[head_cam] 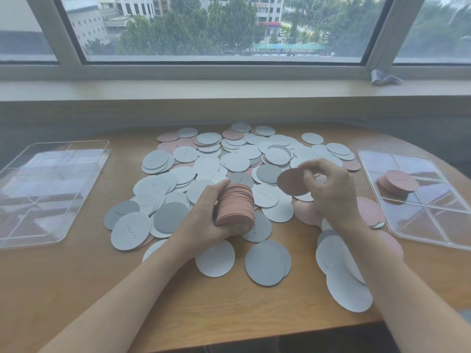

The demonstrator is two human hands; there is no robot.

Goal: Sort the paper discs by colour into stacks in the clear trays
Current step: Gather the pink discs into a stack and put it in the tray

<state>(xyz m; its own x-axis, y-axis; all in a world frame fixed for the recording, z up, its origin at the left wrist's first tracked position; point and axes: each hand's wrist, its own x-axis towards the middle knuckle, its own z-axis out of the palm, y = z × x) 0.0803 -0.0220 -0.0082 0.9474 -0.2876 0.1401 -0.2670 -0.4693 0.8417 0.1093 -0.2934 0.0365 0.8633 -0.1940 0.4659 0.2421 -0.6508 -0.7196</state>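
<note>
**Paper discs: one pink disc lies just right of the held pink stack**

Paper discs [237,159] litter our worktop [76,289]. The right tray [418,225], holding a pink pile [398,183], sits nearer our right hand [328,189], which pinches a single pink disc [291,182]. Our left hand [216,215] grips the pink stack [235,206].
</note>
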